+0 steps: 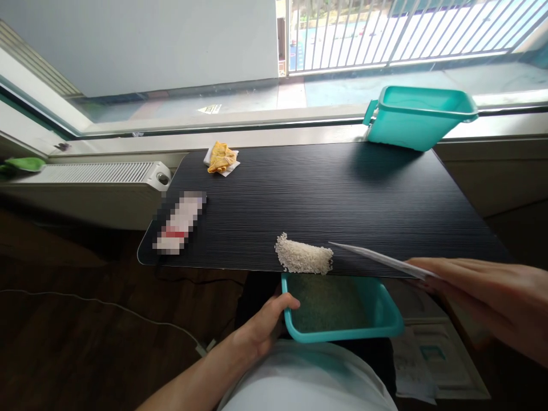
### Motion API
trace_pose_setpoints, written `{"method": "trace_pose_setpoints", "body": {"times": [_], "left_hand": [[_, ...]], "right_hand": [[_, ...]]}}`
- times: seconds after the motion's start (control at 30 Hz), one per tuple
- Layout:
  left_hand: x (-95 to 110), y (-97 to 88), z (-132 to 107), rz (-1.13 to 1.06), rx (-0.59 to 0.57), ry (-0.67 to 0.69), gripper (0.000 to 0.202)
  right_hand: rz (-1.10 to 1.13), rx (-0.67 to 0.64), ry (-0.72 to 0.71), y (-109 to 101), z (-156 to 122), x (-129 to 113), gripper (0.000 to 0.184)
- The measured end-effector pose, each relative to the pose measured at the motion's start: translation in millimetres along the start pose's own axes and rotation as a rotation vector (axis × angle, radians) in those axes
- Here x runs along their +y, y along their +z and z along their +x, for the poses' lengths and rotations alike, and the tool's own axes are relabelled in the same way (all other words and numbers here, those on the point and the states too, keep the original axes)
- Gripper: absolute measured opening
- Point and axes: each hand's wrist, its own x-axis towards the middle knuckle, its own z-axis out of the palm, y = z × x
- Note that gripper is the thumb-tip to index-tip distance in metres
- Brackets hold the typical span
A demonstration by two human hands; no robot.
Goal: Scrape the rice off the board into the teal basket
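Observation:
A small heap of white grains (303, 256), which look like rice, lies at the near edge of the dark table. Just below that edge, my left hand (270, 314) grips the left rim of a teal plastic container (342, 334), thumb over the rim. Pale grains seem to cover its shadowed bottom. My right hand (479, 291) pinches a thin white sheet (381, 258), perhaps paper or card, seen almost edge-on. The sheet's tip hovers or rests just right of the heap; whether it touches the table I cannot tell.
A second teal container (419, 123) stands at the table's (299, 194) back right corner by the window. A folded yellow cloth (221, 157) lies on white paper at the back left. A blurred-out object (180, 224) is at the left edge. A white radiator (98, 174) stands beyond.

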Motion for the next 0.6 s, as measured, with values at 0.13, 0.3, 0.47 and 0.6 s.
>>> {"method": "trace_pose_setpoints", "body": {"times": [0.13,0.3,0.47,0.6], "left_hand": [[-1,-2.1,-1,-0.024,-0.002,-0.009,0.048],[0,-3.3,-3,-0.031,-0.007,-0.005,0.051],[2,-3.6,-4,-0.020,-0.029,0.013,0.049],[2,-4.1,-4,-0.021,-0.020,0.023,0.047]], "right_hand": [[0.096,-0.057,-0.212,-1,25,-3,0.027],[0.128,-0.060,-0.221,11,2,-11,0.036],[0.017,-0.022,-0.044,11,-21,-38,0.044],[0.034,0.032,-0.125,5,-7,-26,0.036]]}}
